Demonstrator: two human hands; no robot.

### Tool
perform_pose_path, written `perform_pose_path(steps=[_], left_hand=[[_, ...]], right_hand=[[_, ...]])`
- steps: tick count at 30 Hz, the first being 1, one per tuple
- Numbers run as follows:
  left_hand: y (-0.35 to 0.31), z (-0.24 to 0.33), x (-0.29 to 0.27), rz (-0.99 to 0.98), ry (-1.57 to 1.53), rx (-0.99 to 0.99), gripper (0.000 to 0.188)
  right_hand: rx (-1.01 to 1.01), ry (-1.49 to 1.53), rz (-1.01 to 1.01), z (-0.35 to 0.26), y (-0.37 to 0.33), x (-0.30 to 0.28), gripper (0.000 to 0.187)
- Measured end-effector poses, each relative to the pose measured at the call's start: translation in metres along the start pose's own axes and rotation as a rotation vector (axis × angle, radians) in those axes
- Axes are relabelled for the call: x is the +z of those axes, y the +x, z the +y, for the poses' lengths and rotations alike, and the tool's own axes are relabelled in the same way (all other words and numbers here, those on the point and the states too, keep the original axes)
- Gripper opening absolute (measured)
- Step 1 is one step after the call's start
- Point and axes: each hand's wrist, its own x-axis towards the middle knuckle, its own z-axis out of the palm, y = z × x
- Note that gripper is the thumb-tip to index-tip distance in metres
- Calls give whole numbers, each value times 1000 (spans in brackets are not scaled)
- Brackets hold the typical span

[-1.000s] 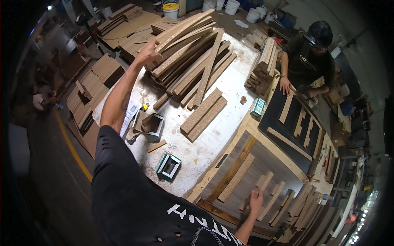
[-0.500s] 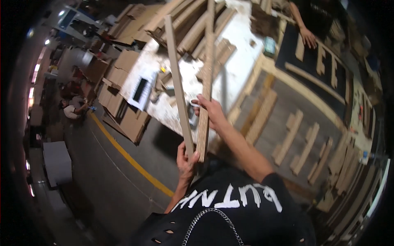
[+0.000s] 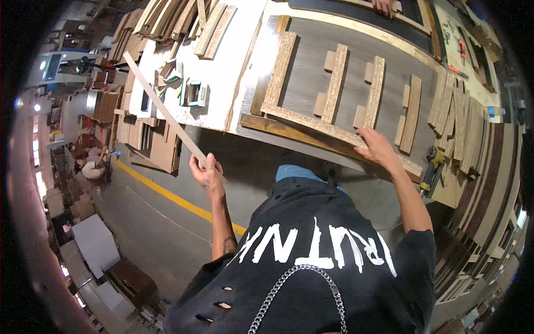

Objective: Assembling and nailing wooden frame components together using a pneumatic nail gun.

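My left hand [image 3: 207, 175] is closed round the near end of a long, thin, light wooden strip [image 3: 164, 111], which slants up and away to the left above the floor and the white tabletop. My right hand [image 3: 381, 149] grips a long particleboard strip [image 3: 317, 125] lying along the near edge of a grey wood-grain panel [image 3: 311, 69]. Across that panel lie several shorter particleboard strips [image 3: 336, 83], with small blocks [image 3: 330, 60] beside some of them. A darker wooden edge [image 3: 289, 134] shows in front of the strip under my right hand.
A yellow-green power tool [image 3: 431, 170] sits by the panel's right corner, near a pile of loose strips [image 3: 445, 106]. More strips [image 3: 217, 30] and a green-and-white box [image 3: 196, 93] rest on the white tabletop [image 3: 222, 69]. A co-worker's hand [image 3: 384, 5] is at the far dark panel.
My hands have moved apart. The particleboard strip my right hand held upright now lies along the panel's near edge; the thin strip in my left hand has swung left. My view has turned.
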Motion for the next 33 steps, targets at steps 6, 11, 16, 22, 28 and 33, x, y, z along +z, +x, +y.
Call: perform_pose_path(steps=[6,11,16,22,28,33], left_hand=[[-11,26,6,-51,65,74,39],[-25,15,-20,-63,471,274,37],[-29,19,-13,-152,626,424,40],[1,35,13,-334,637,508,40],[81,48,78,-753,747,869,50],[138,72,179,-1078,821,1301,53]], right_hand=[[-64,-181,66,8,-5,47,47],[22,-253,195,11,-14,61,40],[177,-289,259,10,-15,59,37],[73,-236,252,1,0,61,35],[147,-210,422,-23,14,25,46],[186,-603,908,-22,48,-98,82]])
